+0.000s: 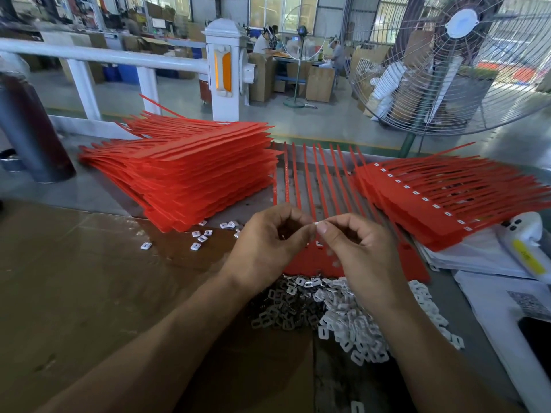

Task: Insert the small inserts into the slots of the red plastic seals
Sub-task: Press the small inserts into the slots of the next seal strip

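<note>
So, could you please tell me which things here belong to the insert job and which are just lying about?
Job:
- left hand and right hand, pinching one white insert
- red seal sheet beneath them
- insert pile
- red stacks

Lying about:
- fan
- papers
- white handheld device

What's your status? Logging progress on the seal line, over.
Both hands: left hand and right hand pinch one white insert between them. Red seal sheet lies under them, slots mostly hidden. Nothing in the way.
</note>
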A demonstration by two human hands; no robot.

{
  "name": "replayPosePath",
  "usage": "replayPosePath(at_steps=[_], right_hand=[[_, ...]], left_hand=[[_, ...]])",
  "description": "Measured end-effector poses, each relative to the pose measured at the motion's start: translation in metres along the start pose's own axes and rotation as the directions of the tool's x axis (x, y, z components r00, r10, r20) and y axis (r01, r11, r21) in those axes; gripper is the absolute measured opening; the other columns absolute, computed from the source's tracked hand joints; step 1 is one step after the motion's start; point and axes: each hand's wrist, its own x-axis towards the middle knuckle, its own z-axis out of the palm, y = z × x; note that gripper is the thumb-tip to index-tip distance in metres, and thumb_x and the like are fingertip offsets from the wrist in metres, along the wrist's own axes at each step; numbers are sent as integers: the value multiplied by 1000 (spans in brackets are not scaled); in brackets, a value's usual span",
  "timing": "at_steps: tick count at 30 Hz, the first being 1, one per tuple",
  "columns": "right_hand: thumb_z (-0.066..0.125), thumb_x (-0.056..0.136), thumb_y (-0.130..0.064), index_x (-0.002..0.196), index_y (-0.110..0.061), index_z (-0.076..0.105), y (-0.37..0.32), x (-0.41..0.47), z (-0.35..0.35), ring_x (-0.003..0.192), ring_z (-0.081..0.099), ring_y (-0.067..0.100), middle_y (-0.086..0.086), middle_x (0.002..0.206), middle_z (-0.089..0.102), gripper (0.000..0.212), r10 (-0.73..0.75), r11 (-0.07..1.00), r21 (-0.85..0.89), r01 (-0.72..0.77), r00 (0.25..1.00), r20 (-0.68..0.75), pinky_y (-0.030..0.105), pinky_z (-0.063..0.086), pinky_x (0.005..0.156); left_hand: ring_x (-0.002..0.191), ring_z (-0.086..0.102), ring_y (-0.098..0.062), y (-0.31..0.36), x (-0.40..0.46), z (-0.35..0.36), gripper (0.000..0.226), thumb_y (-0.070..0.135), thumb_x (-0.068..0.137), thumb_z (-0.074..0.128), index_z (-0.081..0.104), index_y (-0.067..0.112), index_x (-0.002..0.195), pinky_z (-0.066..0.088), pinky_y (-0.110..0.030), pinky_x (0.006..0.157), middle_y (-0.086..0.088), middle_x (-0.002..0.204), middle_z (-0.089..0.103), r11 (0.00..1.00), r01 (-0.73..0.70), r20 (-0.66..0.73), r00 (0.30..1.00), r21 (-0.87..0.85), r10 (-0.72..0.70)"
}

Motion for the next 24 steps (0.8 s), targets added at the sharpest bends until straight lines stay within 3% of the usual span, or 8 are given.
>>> replayPosePath(at_steps=[4,10,18,22,24], right_hand=[[68,96,-40,90,-37,75,3,1,0,74,68,0,-13,80,74,9,39,999,21,-39,999,-1,22,50,67],[67,95,-44,91,-36,75,4,1,0,72,67,-2,-11,81,74,12,69,997,29,-70,997,22,23,50,67],[69,95,-43,89,-38,74,4,1,1,70,67,-2,-12,78,73,10,67,997,32,-67,998,2,14,51,61],[68,96,-42,90,-38,73,6,3,-1,69,66,-1,-12,77,73,9,90,996,-12,-91,993,-79,25,52,65],[67,97,-41,88,-36,72,8,4,-4,67,65,0,-10,79,73,11,110,993,-30,-114,987,-116,31,54,67]], left_hand=[[73,62,-16,0,0,2,14,21,91,75,68,25,102,54,-37,69,6,82,68,988,-86,-14,996,125,89],[77,64,-18,-2,1,3,13,18,90,75,69,28,98,54,-39,69,9,84,67,963,-165,-13,985,215,171],[80,65,-15,-4,1,2,15,22,92,73,67,33,100,55,-35,71,12,86,68,953,-160,-18,985,256,170],[90,61,-5,-2,0,-1,15,26,93,70,68,31,107,51,-20,76,17,95,64,907,-141,-32,985,396,167],[97,58,-2,-2,1,-5,15,30,95,67,69,28,110,49,-21,84,16,103,64,877,-102,-36,990,470,134]])
